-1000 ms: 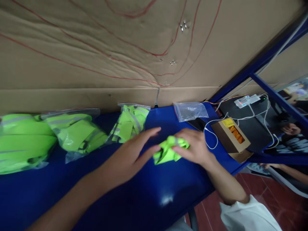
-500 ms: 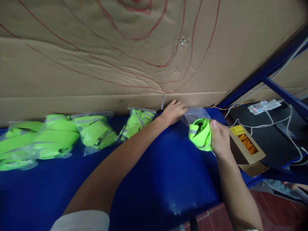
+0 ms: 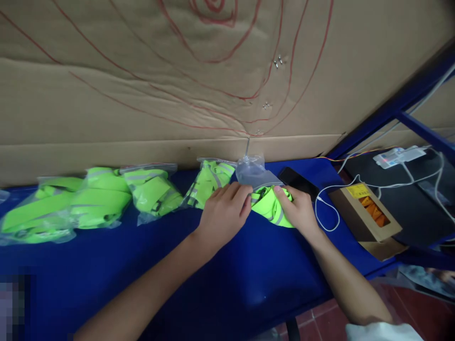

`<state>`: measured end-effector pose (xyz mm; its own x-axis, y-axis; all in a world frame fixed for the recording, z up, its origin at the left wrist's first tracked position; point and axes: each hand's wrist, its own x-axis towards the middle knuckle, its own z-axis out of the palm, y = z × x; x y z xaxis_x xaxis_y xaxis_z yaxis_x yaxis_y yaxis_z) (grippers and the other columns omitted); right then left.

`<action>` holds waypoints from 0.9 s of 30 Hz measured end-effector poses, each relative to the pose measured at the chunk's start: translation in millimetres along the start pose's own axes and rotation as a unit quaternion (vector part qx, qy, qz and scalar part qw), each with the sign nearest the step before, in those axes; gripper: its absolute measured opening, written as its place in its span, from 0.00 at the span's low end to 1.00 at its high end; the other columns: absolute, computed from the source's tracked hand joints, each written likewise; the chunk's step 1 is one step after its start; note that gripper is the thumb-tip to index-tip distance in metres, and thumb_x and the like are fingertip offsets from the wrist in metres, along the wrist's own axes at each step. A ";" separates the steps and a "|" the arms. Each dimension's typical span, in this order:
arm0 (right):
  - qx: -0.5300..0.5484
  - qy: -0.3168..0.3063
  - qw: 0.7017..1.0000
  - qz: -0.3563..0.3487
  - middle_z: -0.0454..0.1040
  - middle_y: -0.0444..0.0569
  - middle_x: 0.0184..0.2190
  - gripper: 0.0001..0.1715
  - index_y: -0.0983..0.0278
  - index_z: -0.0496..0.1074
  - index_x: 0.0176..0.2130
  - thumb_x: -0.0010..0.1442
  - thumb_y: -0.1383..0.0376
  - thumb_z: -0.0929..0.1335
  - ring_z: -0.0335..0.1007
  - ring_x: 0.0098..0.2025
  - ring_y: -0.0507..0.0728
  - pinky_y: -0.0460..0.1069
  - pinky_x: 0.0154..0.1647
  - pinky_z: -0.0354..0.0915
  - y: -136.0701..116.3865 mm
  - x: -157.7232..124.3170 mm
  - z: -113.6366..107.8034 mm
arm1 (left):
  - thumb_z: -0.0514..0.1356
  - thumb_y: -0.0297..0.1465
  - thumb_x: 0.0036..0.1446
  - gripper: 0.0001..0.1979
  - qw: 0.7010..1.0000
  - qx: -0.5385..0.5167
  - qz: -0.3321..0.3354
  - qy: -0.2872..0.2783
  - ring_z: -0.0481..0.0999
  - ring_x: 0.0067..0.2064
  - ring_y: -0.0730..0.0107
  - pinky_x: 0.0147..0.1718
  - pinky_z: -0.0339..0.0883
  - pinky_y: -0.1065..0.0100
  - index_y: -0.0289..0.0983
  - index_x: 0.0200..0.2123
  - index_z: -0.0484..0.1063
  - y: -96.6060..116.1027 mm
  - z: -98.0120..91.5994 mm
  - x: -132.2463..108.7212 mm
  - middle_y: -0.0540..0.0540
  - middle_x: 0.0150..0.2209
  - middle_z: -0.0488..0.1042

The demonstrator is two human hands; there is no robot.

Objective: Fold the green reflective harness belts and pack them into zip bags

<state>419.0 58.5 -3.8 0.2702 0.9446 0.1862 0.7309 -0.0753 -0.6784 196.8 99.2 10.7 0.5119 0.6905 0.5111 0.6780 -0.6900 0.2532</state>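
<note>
My right hand (image 3: 301, 211) is closed around a rolled-up bundle of neon yellow-green reflective strap (image 3: 270, 208), thumb on top. Against the bundle's left side is my left hand (image 3: 227, 208), its fingers curled together at the edge of a clear plastic bag (image 3: 250, 171). The bag lies behind the bundle, near the cardboard panel, and its film runs up to my left fingertips. What exactly those fingertips pinch is partly hidden.
Several bagged neon bundles (image 3: 154, 192) line the blue padded bench (image 3: 149, 265) along the cardboard panel (image 3: 149, 104). A dark phone (image 3: 296, 180), white cable (image 3: 332, 229), open cardboard box (image 3: 382, 232) with orange contents, and white power strip (image 3: 400, 156) are at right.
My left hand has come back from the panel's foot toward the bundle, with the clear bag. My right hand has moved left and lower with the bundle, uncovering the phone.
</note>
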 end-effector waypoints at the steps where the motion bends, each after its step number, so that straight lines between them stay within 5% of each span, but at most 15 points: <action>1: -0.015 -0.002 1.000 0.003 0.72 0.46 0.22 0.34 0.63 0.76 0.29 0.67 0.40 0.64 0.68 0.26 0.54 0.47 0.29 0.56 1.4 1.4 0.9 | 0.58 0.28 0.65 0.07 1.000 0.001 0.004 -0.001 0.78 0.39 0.64 0.39 0.68 0.64 0.38 0.46 0.72 -1.6 5.5 1.2 0.46 0.39 0.79; 3: -0.046 -0.004 0.999 0.011 0.71 0.46 0.21 0.36 0.63 0.73 0.26 0.67 0.38 0.63 0.66 0.25 0.54 0.47 0.28 0.54 3.3 3.7 1.2 | 0.60 0.30 0.63 0.10 1.000 0.004 0.009 -0.004 0.79 0.41 0.62 0.39 0.68 0.63 0.38 0.48 0.72 -4.5 15.5 5.6 0.44 0.41 0.79; 6: -0.079 -0.010 0.997 0.018 0.71 0.46 0.21 0.37 0.62 0.72 0.25 0.67 0.37 0.62 0.66 0.25 0.54 0.47 0.28 0.53 4.7 6.7 0.1 | 0.60 0.30 0.63 0.03 1.000 0.014 0.024 -0.008 0.78 0.34 0.64 0.32 0.66 0.65 0.38 0.38 0.73 -4.7 24.3 11.2 0.47 0.34 0.78; 10: -0.093 -0.016 0.995 0.014 0.72 0.47 0.22 0.37 0.62 0.71 0.25 0.67 0.36 0.61 0.68 0.26 0.55 0.47 0.29 0.54 8.2 10.5 -1.1 | 0.58 0.24 0.62 0.08 0.997 0.039 0.060 0.005 0.75 0.29 0.66 0.29 0.62 0.65 0.37 0.30 0.71 3.0 28.7 12.2 0.48 0.27 0.74; 17: -0.091 -0.001 0.996 0.021 0.67 0.45 0.21 0.35 0.62 0.69 0.27 0.68 0.38 0.61 0.62 0.24 0.53 0.47 0.28 0.52 12.0 11.7 -4.0 | 0.56 0.22 0.62 0.09 0.994 0.042 0.077 0.059 0.70 0.24 0.68 0.26 0.61 0.64 0.38 0.29 0.68 19.1 30.8 5.1 0.50 0.24 0.70; 23: 0.059 -0.089 0.994 0.031 0.61 0.42 0.22 0.35 0.62 0.61 0.25 0.70 0.39 0.58 0.56 0.25 0.51 0.47 0.27 0.55 0.8 3.7 -5.2 | 0.58 0.24 0.64 0.10 0.991 0.029 0.101 0.077 0.70 0.24 0.69 0.26 0.62 0.64 0.39 0.29 0.65 37.4 13.8 -1.4 0.53 0.24 0.67; 27: 0.038 -0.148 0.988 0.010 0.60 0.41 0.22 0.33 0.62 0.62 0.27 0.71 0.41 0.60 0.55 0.26 0.50 0.46 0.27 0.53 -4.5 -1.1 -8.5 | 0.59 0.23 0.63 0.09 0.990 0.038 0.115 0.078 0.70 0.25 0.68 0.27 0.61 0.63 0.39 0.30 0.65 41.7 7.2 -1.4 0.53 0.24 0.68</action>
<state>420.7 55.1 5.1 0.0804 0.9961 -0.0366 0.6752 -0.0814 -0.7331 228.2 71.0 14.6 0.5739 0.4702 0.6704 0.5930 -0.8032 0.0557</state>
